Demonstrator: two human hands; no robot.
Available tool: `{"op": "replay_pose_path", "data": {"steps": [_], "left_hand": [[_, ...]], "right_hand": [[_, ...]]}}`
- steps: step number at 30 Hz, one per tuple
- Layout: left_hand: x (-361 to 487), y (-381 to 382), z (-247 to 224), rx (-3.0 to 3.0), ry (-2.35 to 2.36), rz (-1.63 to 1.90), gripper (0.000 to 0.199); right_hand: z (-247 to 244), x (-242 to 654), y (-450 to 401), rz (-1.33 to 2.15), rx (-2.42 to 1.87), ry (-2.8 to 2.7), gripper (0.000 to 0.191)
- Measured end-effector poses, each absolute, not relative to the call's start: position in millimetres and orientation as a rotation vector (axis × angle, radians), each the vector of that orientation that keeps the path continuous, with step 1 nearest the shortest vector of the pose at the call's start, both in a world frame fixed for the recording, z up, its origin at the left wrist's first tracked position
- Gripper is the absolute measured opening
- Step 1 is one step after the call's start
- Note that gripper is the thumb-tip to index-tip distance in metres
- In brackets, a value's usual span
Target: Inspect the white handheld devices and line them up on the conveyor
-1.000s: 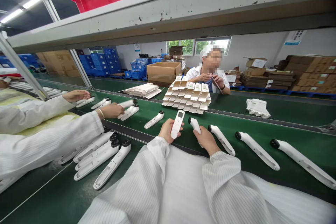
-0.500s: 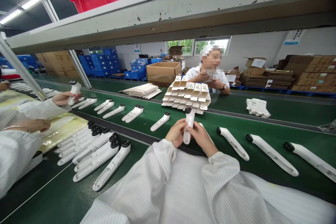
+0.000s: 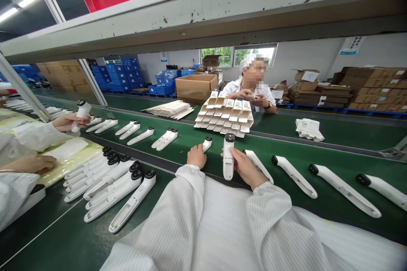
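Note:
My right hand (image 3: 244,164) is closed on a white handheld infrared thermometer (image 3: 228,159), held upright above the belt. Its black head points up, and an open battery recess shows low on the handle. Over on the left, my left hand (image 3: 196,156) is closed around the handle of another white thermometer (image 3: 207,145) on the green belt; the black head sticks out beyond the fingers, and the handle is mostly hidden. Just behind my right hand lies a further thermometer (image 3: 259,165), partly covered by it.
More thermometers (image 3: 295,175) lie along the green conveyor belt (image 3: 178,156). Several are bunched (image 3: 111,182) at the left. A co-worker's hand (image 3: 71,120) holds one there. Stacked white cartons (image 3: 224,114) stand ahead, before another person (image 3: 251,87). A shelf beam (image 3: 190,21) crosses overhead.
My left hand has let go of the upright thermometer and moved left onto one lying on the belt. My right hand keeps hold alone. The belt's thermometers have shifted right.

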State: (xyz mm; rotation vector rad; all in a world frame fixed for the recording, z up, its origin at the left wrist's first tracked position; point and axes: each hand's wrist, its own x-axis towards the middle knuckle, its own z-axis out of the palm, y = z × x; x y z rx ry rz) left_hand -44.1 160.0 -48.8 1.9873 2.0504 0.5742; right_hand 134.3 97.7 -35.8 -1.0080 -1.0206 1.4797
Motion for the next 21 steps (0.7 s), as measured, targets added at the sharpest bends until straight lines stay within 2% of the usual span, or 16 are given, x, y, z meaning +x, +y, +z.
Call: {"op": "replay_pose_path", "data": {"steps": [3, 6, 11, 15, 18, 21], "left_hand": [[-40, 160, -49, 1.821, 1.895, 0.754, 0.044], [-36, 156, -42, 1.343, 1.517, 0.998, 0.036], [-20, 140, -30, 0.668, 0.815, 1.01, 0.023], [-3, 129, -27, 0.598, 0.768, 1.008, 0.032], [2, 125, -26, 0.616, 0.741, 0.958, 0.04], [2, 124, -24, 0.617, 0.754, 0.969, 0.038]], "right_hand": [[-40, 135, 100, 1.444, -1.004, -1.033, 0.045], [-47, 137, 105, 1.335, -1.067, -1.053, 0.044], [-58, 147, 115, 0.985, -1.442, -1.278, 0.033], [-66, 156, 119, 0.652, -1.753, -1.502, 0.027], [-70, 158, 119, 0.428, -1.821, -1.626, 0.036], [-66, 155, 114, 0.196, -1.752, -1.651, 0.046]]}}
